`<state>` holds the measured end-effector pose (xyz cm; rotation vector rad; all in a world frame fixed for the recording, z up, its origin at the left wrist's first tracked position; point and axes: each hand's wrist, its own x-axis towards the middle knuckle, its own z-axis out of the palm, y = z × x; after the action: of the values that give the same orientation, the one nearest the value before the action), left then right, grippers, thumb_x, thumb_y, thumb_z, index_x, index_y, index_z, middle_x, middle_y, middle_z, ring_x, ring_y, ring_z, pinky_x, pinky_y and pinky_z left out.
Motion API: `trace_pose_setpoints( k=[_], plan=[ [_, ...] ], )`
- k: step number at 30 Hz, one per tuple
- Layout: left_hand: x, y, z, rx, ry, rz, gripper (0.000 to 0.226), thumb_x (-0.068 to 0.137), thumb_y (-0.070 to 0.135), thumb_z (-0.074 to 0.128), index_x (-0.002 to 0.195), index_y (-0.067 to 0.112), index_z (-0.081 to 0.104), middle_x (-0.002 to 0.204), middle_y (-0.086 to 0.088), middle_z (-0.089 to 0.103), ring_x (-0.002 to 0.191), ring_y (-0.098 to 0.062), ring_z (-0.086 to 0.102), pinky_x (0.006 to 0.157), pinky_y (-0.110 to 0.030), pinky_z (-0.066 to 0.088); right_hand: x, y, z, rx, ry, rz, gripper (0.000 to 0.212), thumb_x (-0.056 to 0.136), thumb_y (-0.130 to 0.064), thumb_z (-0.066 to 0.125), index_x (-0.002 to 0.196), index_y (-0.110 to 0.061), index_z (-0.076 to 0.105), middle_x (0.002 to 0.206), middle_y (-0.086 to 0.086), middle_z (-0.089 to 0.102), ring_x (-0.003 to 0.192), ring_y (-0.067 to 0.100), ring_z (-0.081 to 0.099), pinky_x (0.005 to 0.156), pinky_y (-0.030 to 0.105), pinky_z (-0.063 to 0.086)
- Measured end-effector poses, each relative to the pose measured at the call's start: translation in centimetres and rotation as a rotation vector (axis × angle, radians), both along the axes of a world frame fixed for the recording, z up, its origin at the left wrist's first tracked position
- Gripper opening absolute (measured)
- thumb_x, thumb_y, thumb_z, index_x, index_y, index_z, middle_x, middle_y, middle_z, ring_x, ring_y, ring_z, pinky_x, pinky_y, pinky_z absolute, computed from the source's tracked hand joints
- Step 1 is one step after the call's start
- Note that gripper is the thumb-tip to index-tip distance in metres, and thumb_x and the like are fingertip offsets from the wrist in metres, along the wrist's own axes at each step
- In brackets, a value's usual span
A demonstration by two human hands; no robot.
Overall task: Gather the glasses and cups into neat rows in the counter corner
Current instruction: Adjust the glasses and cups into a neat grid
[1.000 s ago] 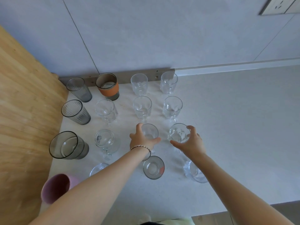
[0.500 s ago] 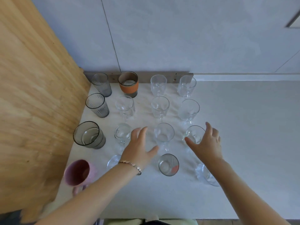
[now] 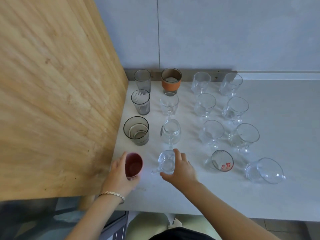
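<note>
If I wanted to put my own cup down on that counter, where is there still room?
The counter is bare right of the clear glasses, and along its front edge below the printed glass. The corner by the wooden panel is crowded, with both hands among the cups.

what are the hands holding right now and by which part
Left hand wraps the pink cup around its side. Right hand grips the clear glass mug by its body, not its handle.

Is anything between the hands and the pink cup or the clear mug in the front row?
Nothing visible. The left hand is already wrapped around the pink cup beside the wood panel. The right hand rests on the clear mug next to it, thumb below and fingers along its right side.
</note>
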<state>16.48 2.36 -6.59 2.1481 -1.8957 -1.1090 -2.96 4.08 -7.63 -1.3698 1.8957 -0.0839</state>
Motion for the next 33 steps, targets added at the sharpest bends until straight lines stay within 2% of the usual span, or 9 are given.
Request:
trace_pose_setpoints(
  k=[3, 5, 8, 12, 16, 20, 26, 30, 33],
  plan=[
    [0.6, -0.5, -0.5, -0.070, 0.039, -0.003, 0.072, 0.065, 0.024, 0.072, 0.130, 0.030, 0.041, 0.120, 0.000, 0.045, 0.073, -0.007, 0.062, 0.072, -0.030, 0.058, 0.1, 0.4, -0.2, -0.015, -0.017, 0.017, 0.091, 0.070, -0.032, 0.071, 0.144, -0.028, 0.018, 0.139, 0.000, 0.034, 0.122, 0.024, 0.047, 0.093, 0.034, 0.049],
    [1.1, -0.7, -1.0, -0.089, 0.049, -0.032, 0.065, 0.062, 0.027, 0.070, 0.123, 0.029, 0.046, 0.112, 0.000, 0.051, 0.062, -0.001, 0.061, 0.062, -0.022, 0.054, -0.3, 0.8, 0.0, 0.022, -0.035, 0.092, 0.096, 0.070, -0.022, 0.071, 0.147, -0.033, 0.014, 0.142, -0.001, 0.027, 0.125, 0.023, 0.042, 0.096, 0.033, 0.048],
    [1.8, -0.8, -2.5, -0.053, 0.084, -0.026, 0.062, 0.057, 0.042, 0.070, 0.114, 0.032, 0.047, 0.094, -0.018, 0.063, 0.050, -0.007, 0.066, 0.067, -0.030, 0.059, -0.3, 1.9, 0.4, 0.038, -0.005, 0.182, 0.107, 0.071, -0.016, 0.069, 0.150, -0.035, -0.002, 0.149, 0.001, 0.011, 0.131, 0.028, 0.033, 0.106, 0.037, 0.041],
    [2.0, -0.9, -4.3, -0.007, 0.165, -0.029, 0.060, 0.056, 0.046, 0.073, 0.109, 0.033, 0.048, 0.085, -0.025, 0.063, 0.040, -0.012, 0.065, 0.066, -0.040, 0.060, 1.2, 3.1, -0.1, 0.002, -0.029, 0.004, 0.107, 0.074, -0.037, 0.071, 0.150, -0.028, -0.003, 0.149, 0.003, 0.014, 0.132, 0.031, 0.037, 0.105, 0.038, 0.041],
    [1.6, -0.9, -4.5, -0.036, 0.165, -0.018, 0.063, 0.054, 0.053, 0.074, 0.108, 0.038, 0.047, 0.085, -0.021, 0.065, 0.047, -0.014, 0.067, 0.063, -0.039, 0.060, 2.2, 3.2, -0.7, -0.067, 0.016, -0.136, 0.088, 0.077, -0.027, 0.068, 0.147, -0.027, 0.016, 0.140, 0.005, 0.034, 0.116, 0.031, 0.053, 0.092, 0.035, 0.048],
    [1.4, -0.8, -4.3, -0.054, 0.161, -0.002, 0.066, 0.051, 0.053, 0.072, 0.111, 0.042, 0.045, 0.087, -0.020, 0.067, 0.061, -0.017, 0.070, 0.068, -0.037, 0.060, 2.5, 3.0, -0.7, -0.056, 0.037, -0.184, 0.083, 0.073, -0.025, 0.068, 0.142, -0.029, 0.023, 0.135, 0.004, 0.039, 0.111, 0.030, 0.056, 0.087, 0.032, 0.048],
    [1.4, -0.2, -3.6, -0.061, 0.098, -0.030, 0.064, 0.056, 0.053, 0.065, 0.114, 0.042, 0.041, 0.087, -0.021, 0.067, 0.089, 0.009, 0.048, 0.081, -0.036, 0.054, 2.9, 3.1, -0.5, -0.046, 0.042, -0.192, 0.088, 0.073, -0.027, 0.070, 0.145, -0.029, 0.019, 0.138, 0.004, 0.037, 0.112, 0.030, 0.055, 0.089, 0.035, 0.050],
    [0.0, 0.3, -1.7, -0.180, -0.124, -0.149, 0.093, 0.062, 0.050, 0.072, 0.141, 0.021, 0.031, 0.123, -0.020, 0.055, 0.119, -0.026, 0.045, 0.094, -0.043, 0.048, 1.9, 3.7, 1.0, -0.031, -0.048, -0.165, 0.096, 0.080, -0.043, 0.068, 0.151, -0.024, 0.006, 0.148, 0.004, 0.027, 0.131, 0.027, 0.043, 0.103, 0.035, 0.040],
    [-2.5, 0.4, 0.4, -0.395, -0.208, -0.380, 0.081, 0.053, 0.035, 0.083, 0.122, 0.002, 0.057, 0.120, -0.026, 0.058, 0.101, -0.044, 0.062, 0.078, -0.051, 0.053, -1.3, 4.5, 3.5, -0.101, -0.019, -0.172, 0.072, 0.087, -0.045, 0.060, 0.146, -0.022, 0.026, 0.143, 0.001, 0.041, 0.128, 0.020, 0.047, 0.099, 0.030, 0.041]
  ],
)
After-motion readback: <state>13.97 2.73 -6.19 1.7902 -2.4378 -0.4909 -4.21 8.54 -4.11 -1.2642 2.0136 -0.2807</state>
